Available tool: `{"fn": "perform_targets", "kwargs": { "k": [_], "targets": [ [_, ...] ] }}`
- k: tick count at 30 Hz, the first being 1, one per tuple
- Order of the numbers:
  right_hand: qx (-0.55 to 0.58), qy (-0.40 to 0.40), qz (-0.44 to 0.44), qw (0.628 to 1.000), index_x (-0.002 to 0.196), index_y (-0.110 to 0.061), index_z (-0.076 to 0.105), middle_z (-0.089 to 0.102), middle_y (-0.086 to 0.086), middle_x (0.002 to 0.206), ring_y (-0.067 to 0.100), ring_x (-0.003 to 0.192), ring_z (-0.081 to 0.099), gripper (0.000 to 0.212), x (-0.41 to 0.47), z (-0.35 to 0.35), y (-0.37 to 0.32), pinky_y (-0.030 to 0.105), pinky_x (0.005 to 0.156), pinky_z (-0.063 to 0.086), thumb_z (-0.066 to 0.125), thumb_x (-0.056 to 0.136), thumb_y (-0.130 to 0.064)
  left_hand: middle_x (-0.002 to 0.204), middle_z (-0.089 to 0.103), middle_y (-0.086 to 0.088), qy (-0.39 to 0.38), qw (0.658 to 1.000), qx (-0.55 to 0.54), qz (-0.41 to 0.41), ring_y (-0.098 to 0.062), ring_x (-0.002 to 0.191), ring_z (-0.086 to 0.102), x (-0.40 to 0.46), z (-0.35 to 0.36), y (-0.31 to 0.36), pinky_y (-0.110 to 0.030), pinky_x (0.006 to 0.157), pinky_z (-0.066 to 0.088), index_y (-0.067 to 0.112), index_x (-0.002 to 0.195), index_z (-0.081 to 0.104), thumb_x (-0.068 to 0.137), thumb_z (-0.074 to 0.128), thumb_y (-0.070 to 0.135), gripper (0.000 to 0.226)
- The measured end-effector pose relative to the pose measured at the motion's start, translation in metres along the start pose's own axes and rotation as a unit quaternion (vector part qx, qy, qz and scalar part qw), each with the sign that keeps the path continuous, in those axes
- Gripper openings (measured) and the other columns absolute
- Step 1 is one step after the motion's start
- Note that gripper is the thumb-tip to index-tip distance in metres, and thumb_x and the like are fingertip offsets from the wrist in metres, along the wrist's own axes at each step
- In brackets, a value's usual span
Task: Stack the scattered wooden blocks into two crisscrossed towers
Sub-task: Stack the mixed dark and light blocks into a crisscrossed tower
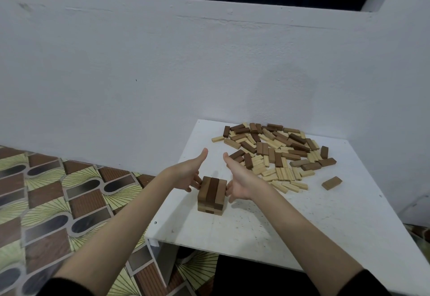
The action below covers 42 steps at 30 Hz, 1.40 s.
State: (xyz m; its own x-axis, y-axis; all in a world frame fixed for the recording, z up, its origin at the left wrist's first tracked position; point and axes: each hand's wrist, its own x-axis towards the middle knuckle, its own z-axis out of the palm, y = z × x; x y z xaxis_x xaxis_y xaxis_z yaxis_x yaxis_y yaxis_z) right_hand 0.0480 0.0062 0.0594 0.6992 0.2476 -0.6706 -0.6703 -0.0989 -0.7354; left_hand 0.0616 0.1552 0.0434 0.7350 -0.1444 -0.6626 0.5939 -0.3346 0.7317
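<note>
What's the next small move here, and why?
Probably ease both hands off and reach for the loose pile. The left hand and right hand flank the short tower, fingers straight against its sides; its top layer looks full and squared.

White table (267, 230), flecked with small dark specks. Short tower (212, 195) in mixed browns: mid-brown, dark brown and tan strips across the top, paler tan showing in the lower layers. Scattered blocks (274, 153) in two main shades, dark chocolate brown and pale cream-yellow, with a few medium tan ones among them; one tan block (332, 182) apart at the right. Pale bluish-white wall (162, 74). Floor tiles (53, 198) patterned in reddish-brown ribbed rectangles, dark grey ovals and yellow-green fans of fine rays, outlined in light grey. Black sleeves (370, 284).
</note>
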Motion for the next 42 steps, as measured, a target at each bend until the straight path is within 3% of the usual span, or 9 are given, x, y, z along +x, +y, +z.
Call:
{"fn": "perform_targets", "kwargs": {
  "k": [12, 18, 27, 31, 33, 36, 37, 39, 42],
  "targets": [
    [0.000, 0.008, 0.000, 1.000, 0.153, -0.021, 0.000, 0.022, 0.029, 0.151, 0.040, 0.139, 0.028, 0.074, -0.004, 0.000, 0.003, 0.051, 0.111, 0.022, 0.030, 0.096, -0.059, 0.149, 0.024, -0.028, -0.001, 1.000, -0.005, -0.002, -0.037, 0.136, 0.032, -0.001, -0.001, -0.002, -0.051, 0.115, 0.018, -0.001, 0.147, 0.000, 0.084, 0.018, 0.075, 0.101],
    [0.012, 0.005, 0.021, 1.000, 0.151, -0.026, -0.009, 0.006, 0.032, 0.153, 0.049, 0.142, 0.007, 0.081, 0.006, -0.008, 0.008, 0.064, 0.112, -0.002, 0.028, 0.093, -0.067, 0.147, 0.027, -0.029, -0.010, 0.999, 0.024, -0.027, -0.037, 0.133, 0.038, -0.004, -0.006, -0.006, -0.048, 0.113, 0.022, -0.002, 0.147, 0.000, 0.083, 0.015, 0.076, 0.103],
    [0.010, -0.021, 0.008, 1.000, 0.151, -0.029, -0.007, 0.017, 0.033, 0.151, 0.049, 0.140, 0.016, 0.075, 0.006, -0.008, 0.011, 0.065, 0.111, -0.002, 0.027, 0.094, -0.064, 0.148, 0.026, -0.029, -0.050, 0.998, 0.021, -0.019, -0.036, 0.132, 0.039, 0.000, -0.006, -0.009, -0.050, 0.114, 0.019, -0.003, 0.147, -0.003, 0.083, 0.014, 0.077, 0.104],
    [-0.088, 0.021, -0.016, 0.996, 0.152, -0.023, 0.007, 0.012, 0.025, 0.155, 0.042, 0.142, 0.016, 0.069, 0.014, -0.014, 0.012, 0.060, 0.113, 0.013, 0.040, 0.098, -0.048, 0.144, 0.035, -0.014, 0.027, 0.996, 0.073, 0.054, -0.030, 0.137, 0.032, 0.007, -0.008, -0.014, -0.043, 0.112, 0.022, 0.010, 0.148, 0.013, 0.092, 0.025, 0.064, 0.080],
    [-0.220, 0.060, -0.059, 0.972, 0.150, -0.012, 0.014, 0.029, 0.015, 0.149, 0.031, 0.131, 0.035, 0.072, 0.016, -0.019, 0.014, 0.043, 0.103, 0.035, 0.054, 0.093, -0.029, 0.146, 0.034, -0.005, 0.065, 0.978, 0.154, 0.122, -0.022, 0.140, 0.027, 0.010, -0.013, -0.019, -0.035, 0.111, 0.024, 0.013, 0.147, 0.018, 0.092, 0.047, 0.052, 0.073],
    [-0.405, 0.039, -0.111, 0.907, 0.148, -0.004, -0.016, 0.047, 0.010, 0.132, 0.021, 0.109, 0.051, 0.104, 0.017, -0.022, 0.020, 0.021, 0.077, 0.043, 0.066, 0.085, -0.016, 0.153, 0.026, 0.001, 0.037, 0.934, 0.314, 0.163, -0.016, 0.140, 0.025, 0.013, -0.018, -0.025, -0.031, 0.112, 0.027, 0.016, 0.147, 0.013, 0.070, 0.081, 0.034, 0.104],
    [-0.454, 0.034, -0.123, 0.882, 0.146, -0.007, -0.024, 0.049, 0.011, 0.129, 0.020, 0.103, 0.054, 0.115, 0.019, -0.021, 0.022, 0.019, 0.074, 0.046, 0.071, 0.081, -0.015, 0.153, 0.025, 0.002, 0.038, 0.918, 0.359, 0.167, -0.016, 0.140, 0.025, 0.015, -0.017, -0.026, -0.031, 0.112, 0.027, 0.017, 0.148, 0.012, 0.065, 0.085, 0.030, 0.111],
    [-0.541, 0.047, -0.155, 0.825, 0.144, -0.015, -0.030, 0.042, 0.015, 0.137, 0.027, 0.115, 0.049, 0.135, 0.027, -0.018, 0.028, 0.032, 0.088, 0.049, 0.082, 0.069, -0.021, 0.152, 0.027, 0.002, 0.050, 0.889, 0.419, 0.178, -0.018, 0.139, 0.026, 0.020, -0.012, -0.027, -0.034, 0.112, 0.029, 0.017, 0.148, 0.008, 0.060, 0.088, 0.029, 0.120],
    [-0.603, 0.058, -0.184, 0.774, 0.145, -0.019, -0.028, 0.032, 0.016, 0.144, 0.033, 0.132, 0.033, 0.143, 0.034, -0.015, 0.033, 0.045, 0.101, 0.040, 0.087, 0.063, -0.032, 0.149, 0.032, 0.003, 0.061, 0.864, 0.462, 0.191, -0.019, 0.136, 0.032, 0.027, -0.004, -0.029, -0.035, 0.110, 0.032, 0.018, 0.148, 0.005, 0.057, 0.089, 0.032, 0.125]
  ]
}}
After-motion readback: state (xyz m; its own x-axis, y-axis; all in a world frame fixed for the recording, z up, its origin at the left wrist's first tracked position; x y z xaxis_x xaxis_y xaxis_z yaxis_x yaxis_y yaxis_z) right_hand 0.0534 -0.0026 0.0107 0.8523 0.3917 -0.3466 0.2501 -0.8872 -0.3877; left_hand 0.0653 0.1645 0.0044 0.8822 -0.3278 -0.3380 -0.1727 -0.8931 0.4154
